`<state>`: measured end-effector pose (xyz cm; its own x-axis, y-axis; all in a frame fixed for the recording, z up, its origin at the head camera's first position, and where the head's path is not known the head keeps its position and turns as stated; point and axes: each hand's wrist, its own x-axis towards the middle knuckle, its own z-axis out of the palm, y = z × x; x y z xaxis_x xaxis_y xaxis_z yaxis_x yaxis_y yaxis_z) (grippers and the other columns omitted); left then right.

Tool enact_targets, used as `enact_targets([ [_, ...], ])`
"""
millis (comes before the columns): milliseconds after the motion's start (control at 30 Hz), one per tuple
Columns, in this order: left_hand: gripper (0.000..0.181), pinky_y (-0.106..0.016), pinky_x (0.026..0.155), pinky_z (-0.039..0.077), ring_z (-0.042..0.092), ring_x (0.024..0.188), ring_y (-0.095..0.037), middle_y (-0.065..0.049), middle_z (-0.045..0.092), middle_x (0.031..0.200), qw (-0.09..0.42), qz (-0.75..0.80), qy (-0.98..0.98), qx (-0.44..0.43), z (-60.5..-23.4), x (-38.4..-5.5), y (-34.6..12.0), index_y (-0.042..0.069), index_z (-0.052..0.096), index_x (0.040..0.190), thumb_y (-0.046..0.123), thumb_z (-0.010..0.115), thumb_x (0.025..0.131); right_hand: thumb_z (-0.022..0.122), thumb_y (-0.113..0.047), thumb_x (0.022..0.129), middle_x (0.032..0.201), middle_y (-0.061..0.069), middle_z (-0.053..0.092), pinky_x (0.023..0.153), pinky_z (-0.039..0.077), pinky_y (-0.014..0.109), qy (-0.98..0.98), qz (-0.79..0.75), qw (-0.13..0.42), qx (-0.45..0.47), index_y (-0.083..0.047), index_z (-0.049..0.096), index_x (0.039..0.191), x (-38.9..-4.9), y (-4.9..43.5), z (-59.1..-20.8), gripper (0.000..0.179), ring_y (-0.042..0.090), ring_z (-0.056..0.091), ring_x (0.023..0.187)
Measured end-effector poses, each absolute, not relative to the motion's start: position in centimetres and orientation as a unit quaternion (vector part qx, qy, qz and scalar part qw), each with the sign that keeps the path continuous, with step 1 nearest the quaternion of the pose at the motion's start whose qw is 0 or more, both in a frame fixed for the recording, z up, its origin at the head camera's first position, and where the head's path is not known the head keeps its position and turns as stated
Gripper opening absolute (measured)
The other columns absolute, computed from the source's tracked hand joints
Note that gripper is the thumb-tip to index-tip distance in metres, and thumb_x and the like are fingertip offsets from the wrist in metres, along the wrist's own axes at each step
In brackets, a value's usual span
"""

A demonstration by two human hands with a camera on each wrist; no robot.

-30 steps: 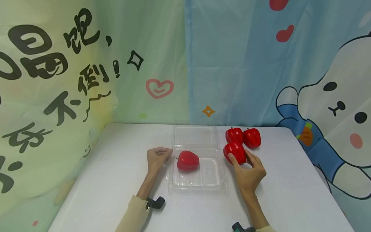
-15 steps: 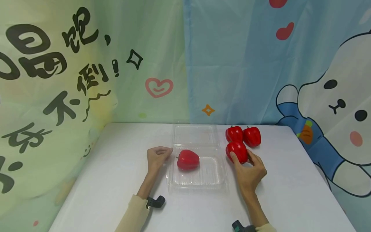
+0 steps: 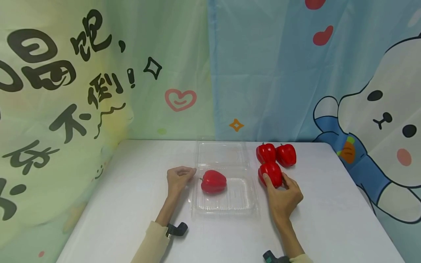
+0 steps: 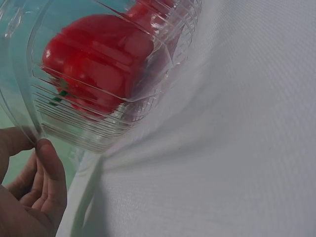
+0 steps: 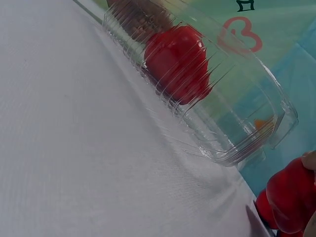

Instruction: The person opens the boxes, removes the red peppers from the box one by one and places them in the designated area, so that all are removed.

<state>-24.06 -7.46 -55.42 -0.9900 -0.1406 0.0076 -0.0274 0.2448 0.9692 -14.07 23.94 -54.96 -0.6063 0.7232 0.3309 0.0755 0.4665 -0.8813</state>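
Observation:
A clear plastic clamshell container [image 3: 241,193] lies with its lid folded back on the table. Inside it, toward the left, a red bell pepper [image 3: 213,182] rests on its side, its green stem showing in the left wrist view. My left hand [image 3: 178,179] pinches the container's left rim between thumb and forefinger [image 4: 49,158]. To the right of the container, my right hand [image 3: 285,197] holds a second red bell pepper [image 3: 270,173] between thumb and fingers. In the right wrist view that pepper [image 5: 292,195] sits at the lower right edge, and most of the hand is out of frame.
Behind the held pepper stand two more red bell peppers, one on the left [image 3: 265,152] and one on the right [image 3: 286,155]. The white table [image 3: 223,241] ends at a printed curtain [image 3: 256,73] along the back.
The pepper in my right hand has shifted slightly to the right, away from the container. My left hand stays at the container's rim.

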Motion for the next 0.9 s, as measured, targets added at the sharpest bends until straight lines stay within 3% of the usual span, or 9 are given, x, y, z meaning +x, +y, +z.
enact_targets([
  [67,0.018,-0.021,0.065,0.057,0.077,0.069,-0.018,-0.019,0.082,0.082,0.046,-0.614,-0.786,0.051,-55.44,-24.07,-7.46,-0.001,0.082,0.093,0.017,0.085,0.093,0.091,-0.031,0.090,0.136,0.019,0.075,0.101,0.051,0.018,-0.778,0.445,0.356,-0.265,-0.005,0.069,0.146,-14.05,24.03,-55.05,0.065,0.030,0.070,0.119],
  [167,0.018,-0.021,0.064,0.057,0.077,0.068,-0.018,-0.019,0.082,0.082,0.045,-0.621,-0.781,0.051,-55.38,-24.08,-7.45,-0.001,0.082,0.093,0.016,0.086,0.092,0.091,-0.031,0.090,0.137,0.020,0.075,0.108,0.059,0.040,-0.780,0.442,0.348,-0.273,-0.004,0.068,0.146,-14.00,24.11,-55.10,0.066,0.033,0.071,0.121],
  [267,0.018,-0.020,0.063,0.057,0.078,0.067,-0.019,-0.021,0.082,0.082,0.043,-0.627,-0.776,0.051,-55.27,-24.06,-7.42,-0.002,0.082,0.093,0.015,0.086,0.092,0.090,-0.031,0.091,0.137,0.022,0.074,0.108,0.059,0.059,-0.782,0.439,0.343,-0.280,-0.003,0.068,0.146,-13.96,24.17,-55.09,0.066,0.035,0.070,0.121],
  [900,0.017,-0.020,0.063,0.056,0.077,0.068,-0.018,-0.020,0.082,0.082,0.045,-0.619,-0.782,0.055,-55.17,-23.87,-7.44,-0.001,0.082,0.093,0.016,0.085,0.093,0.090,-0.030,0.091,0.140,0.026,0.071,0.108,0.057,0.064,-0.777,0.448,0.327,-0.298,0.000,0.065,0.148,-13.74,24.35,-55.18,0.069,0.042,0.068,0.125],
])
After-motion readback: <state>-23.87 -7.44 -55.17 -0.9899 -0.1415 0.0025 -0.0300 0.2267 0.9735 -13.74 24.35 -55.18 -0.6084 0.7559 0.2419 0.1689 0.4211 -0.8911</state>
